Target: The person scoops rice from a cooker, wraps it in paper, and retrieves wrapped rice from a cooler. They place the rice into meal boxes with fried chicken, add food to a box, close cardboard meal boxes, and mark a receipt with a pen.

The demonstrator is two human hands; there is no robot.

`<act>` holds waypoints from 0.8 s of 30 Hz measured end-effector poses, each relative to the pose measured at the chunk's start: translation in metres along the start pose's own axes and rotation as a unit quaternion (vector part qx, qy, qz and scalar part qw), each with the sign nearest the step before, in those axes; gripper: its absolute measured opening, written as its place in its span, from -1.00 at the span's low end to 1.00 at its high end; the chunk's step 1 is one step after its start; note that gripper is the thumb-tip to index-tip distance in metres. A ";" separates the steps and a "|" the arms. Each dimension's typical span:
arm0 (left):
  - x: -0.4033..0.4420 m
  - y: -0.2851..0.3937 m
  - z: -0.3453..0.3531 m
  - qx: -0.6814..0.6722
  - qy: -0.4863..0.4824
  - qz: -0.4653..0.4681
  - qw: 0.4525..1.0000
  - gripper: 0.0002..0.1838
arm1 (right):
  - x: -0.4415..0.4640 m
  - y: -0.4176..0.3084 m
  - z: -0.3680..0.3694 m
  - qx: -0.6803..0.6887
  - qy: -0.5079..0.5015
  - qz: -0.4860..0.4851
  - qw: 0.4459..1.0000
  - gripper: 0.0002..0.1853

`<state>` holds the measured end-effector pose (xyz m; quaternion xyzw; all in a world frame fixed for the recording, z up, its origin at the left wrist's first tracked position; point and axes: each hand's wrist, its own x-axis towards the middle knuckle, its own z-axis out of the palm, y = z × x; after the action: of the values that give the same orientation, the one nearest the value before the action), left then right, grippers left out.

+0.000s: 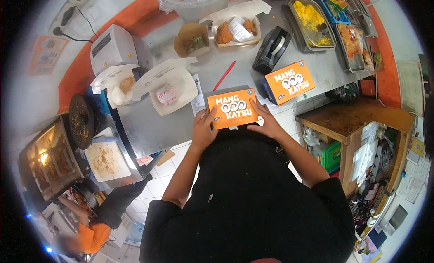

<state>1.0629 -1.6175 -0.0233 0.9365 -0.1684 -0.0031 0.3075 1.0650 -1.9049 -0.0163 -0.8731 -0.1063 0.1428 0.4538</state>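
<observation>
Between my two hands is a closed orange food box with white "MANG KATSU" lettering, at the near edge of the steel counter. My left hand grips its left side, fingers on the lid's edge. On its right side my right hand presses with the thumb and fingers. A second orange box stands closed to the right. Beyond the held box lies a red pen. To the left, an open white box contains a wrapped round item. A paper slip lies partly beside it.
At the back are an open box of fried chicken, a brown box with greens and a black tape dispenser. A tray of yellow food is back right. Another person in an orange shirt is lower left.
</observation>
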 end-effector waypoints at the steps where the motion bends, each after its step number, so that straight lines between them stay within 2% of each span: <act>1: 0.000 0.002 -0.005 -0.068 -0.023 -0.003 0.997 -0.23 | 0.001 0.008 0.000 0.010 -0.011 0.002 1.000 -0.05; 4: -0.001 0.000 -0.007 -0.125 -0.044 -0.018 0.991 -0.15 | 0.005 0.011 0.001 0.025 -0.001 0.001 1.000 -0.03; 7: -0.003 -0.010 0.005 -0.151 -0.037 -0.052 0.986 -0.14 | 0.009 0.022 0.008 0.048 0.020 0.023 0.998 -0.12; 10: -0.001 -0.009 0.001 -0.136 -0.034 -0.038 0.989 -0.20 | 0.009 0.027 0.009 0.026 0.040 0.007 0.999 -0.21; 12: -0.006 -0.017 0.011 -0.160 -0.017 -0.017 0.987 -0.22 | 0.010 0.024 0.005 0.014 0.047 -0.068 0.996 -0.26; 14: -0.012 -0.025 0.020 -0.183 -0.001 0.005 0.983 -0.25 | 0.009 0.013 -0.003 -0.014 0.044 -0.080 0.996 -0.29; 16: -0.017 -0.031 0.027 -0.064 -0.004 0.063 0.996 -0.26 | 0.007 0.010 -0.003 -0.044 0.045 -0.090 0.994 -0.32; 17: -0.016 -0.023 0.021 -0.065 -0.005 0.066 0.996 -0.26 | 0.005 0.012 0.002 -0.037 0.075 -0.078 0.993 -0.35; 19: -0.009 0.002 0.001 0.038 0.002 0.073 0.997 -0.27 | 0.001 0.018 0.015 -0.034 0.112 -0.066 0.991 -0.39; 22: 0.001 -0.002 0.024 0.067 -0.008 0.101 0.993 -0.24 | 0.004 0.019 0.022 -0.088 0.136 -0.016 0.987 -0.41; 23: 0.019 0.009 0.022 0.092 -0.023 0.121 0.988 -0.14 | 0.006 0.015 0.019 -0.050 0.125 -0.015 0.991 -0.44; 24: 0.033 0.021 0.018 0.089 -0.024 0.126 0.988 -0.14 | 0.004 0.013 0.016 -0.010 0.113 -0.013 0.993 -0.47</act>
<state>1.0859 -1.6540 -0.0227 0.9310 -0.2925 0.0281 0.2166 1.0644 -1.8988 -0.0366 -0.8868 -0.0673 0.0361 0.4559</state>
